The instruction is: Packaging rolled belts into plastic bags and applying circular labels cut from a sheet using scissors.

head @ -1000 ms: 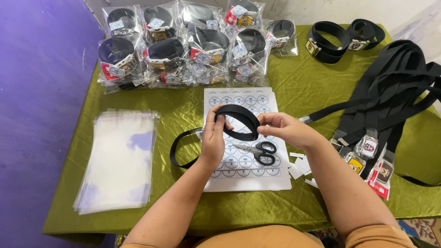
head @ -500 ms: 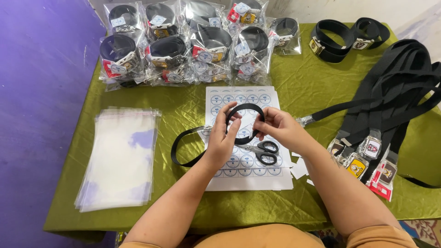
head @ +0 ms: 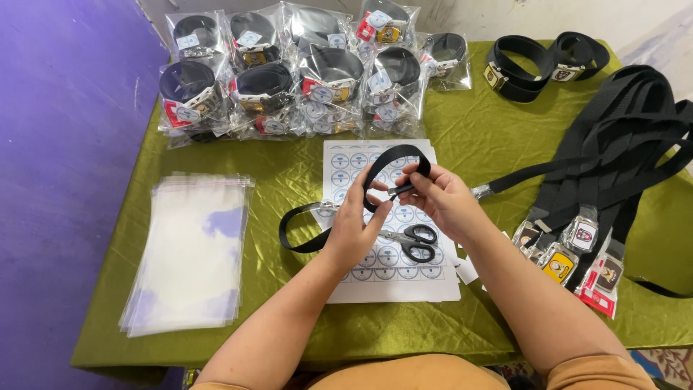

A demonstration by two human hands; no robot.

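Observation:
Both hands hold one black webbing belt (head: 393,158) above a white sheet of round stickers (head: 346,160). My left hand (head: 355,225) pinches the belt from the left, and my right hand (head: 440,198) grips it from the right, fingers meeting at a small loop. A longer loop of the same belt trails left onto the green cloth (head: 296,232). The belt's metal tip (head: 481,191) lies right of my right hand. Black-handled scissors (head: 415,240) rest on the sticker sheet just below my hands.
Several bagged rolled belts (head: 289,72) are piled at the back. A stack of clear plastic bags (head: 191,249) lies at left. Loose black belts with tagged buckles (head: 577,235) spread at right, two coiled belts (head: 541,61) at the back right. A purple wall (head: 58,180) borders the table's left.
The big loop I held up has been drawn tighter into a smaller coil between my fingers. My hands have stayed over the sticker sheet.

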